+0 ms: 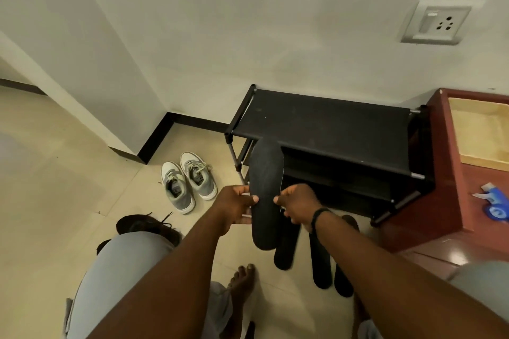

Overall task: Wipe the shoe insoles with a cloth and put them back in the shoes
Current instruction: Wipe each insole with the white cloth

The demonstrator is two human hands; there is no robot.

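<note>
A long dark grey insole (266,190) is held up lengthwise in front of me. My left hand (237,208) pinches its left edge, and my right hand (298,202) grips its right edge. Three more dark insoles (286,249) lie on the tiled floor below, partly hidden by my right forearm. A pair of grey and white sneakers (187,181) stands on the floor to the left. A dark shoe (143,226) with loose laces sits beside my left knee. I see no cloth.
A black shoe rack (325,124) stands against the wall just behind the insole. A reddish wooden cabinet (446,173) is at the right, with a blue and white item (493,205) on it. My bare foot (242,283) rests on the floor.
</note>
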